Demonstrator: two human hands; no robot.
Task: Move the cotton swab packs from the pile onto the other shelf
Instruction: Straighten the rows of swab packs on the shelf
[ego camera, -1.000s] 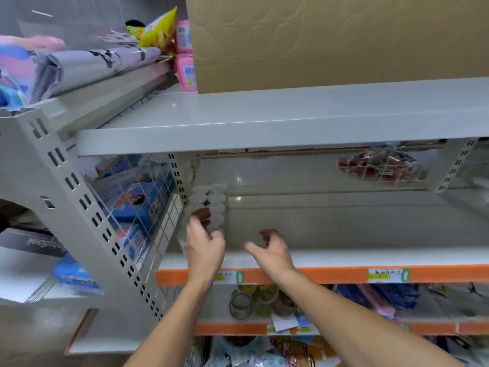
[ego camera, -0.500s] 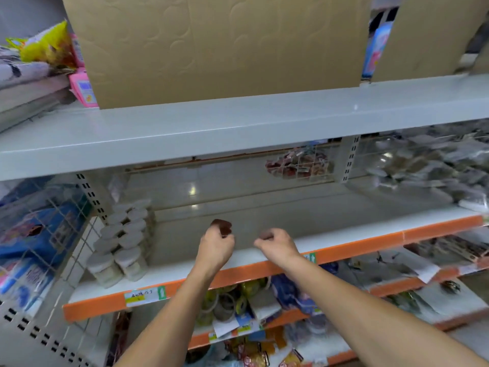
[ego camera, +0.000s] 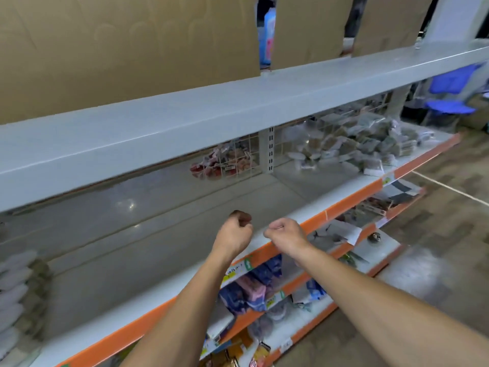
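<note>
A loose pile of cotton swab packs [ego camera: 357, 144] lies on the right section of the middle shelf, beyond a wire divider [ego camera: 238, 160]. At the far left edge stands a blurred, neat stack of swab packs [ego camera: 16, 287]. My left hand [ego camera: 234, 234] and my right hand [ego camera: 284, 234] hover side by side over the front of the bare grey shelf [ego camera: 158, 247]. Both have their fingers curled in and hold nothing. They are well short of the pile and far from the stack.
A deep grey upper shelf [ego camera: 211, 115] overhangs the work space, with cardboard boxes [ego camera: 132, 43] on it. Red packets [ego camera: 225, 162] sit behind the wire divider. Lower orange-edged shelves [ego camera: 291, 287] hold mixed goods. Blue stools [ego camera: 447, 107] stand at the far right.
The view has swung right, so the stack slid to the left edge and the pile came closer. Both hands drew away from the stack and curled into fists.
</note>
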